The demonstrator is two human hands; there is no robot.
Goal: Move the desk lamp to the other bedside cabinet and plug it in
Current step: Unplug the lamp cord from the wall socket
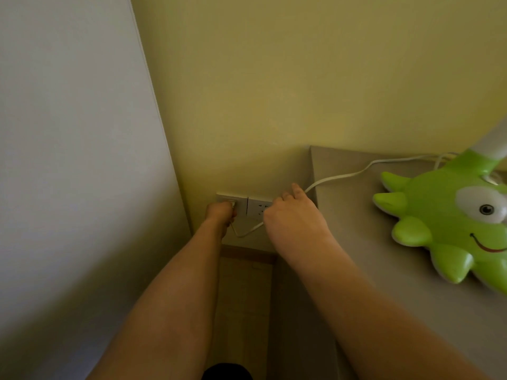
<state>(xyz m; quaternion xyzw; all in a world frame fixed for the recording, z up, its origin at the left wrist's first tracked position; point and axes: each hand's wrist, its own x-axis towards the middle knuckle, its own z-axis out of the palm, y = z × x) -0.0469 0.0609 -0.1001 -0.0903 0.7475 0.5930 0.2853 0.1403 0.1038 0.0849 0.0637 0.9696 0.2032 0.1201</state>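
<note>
A green cartoon-faced desk lamp (450, 223) with a white neck stands on the grey bedside cabinet (356, 242) at the right. Its white cord (343, 176) runs off the cabinet's left edge, passes under my right hand (293, 215) and loops below it toward my left hand (220, 212). My left hand is closed on the plug, pressed against the left plate of the white wall socket (238, 205). My right hand is closed around the cord in front of the right socket plate (259, 208). The plug itself is mostly hidden by my fingers.
A yellow wall (274, 91) carries the sockets low down. A pale wardrobe or wall panel (68, 133) fills the left side. Between it and the cabinet a narrow strip of wooden floor (244, 297) shows.
</note>
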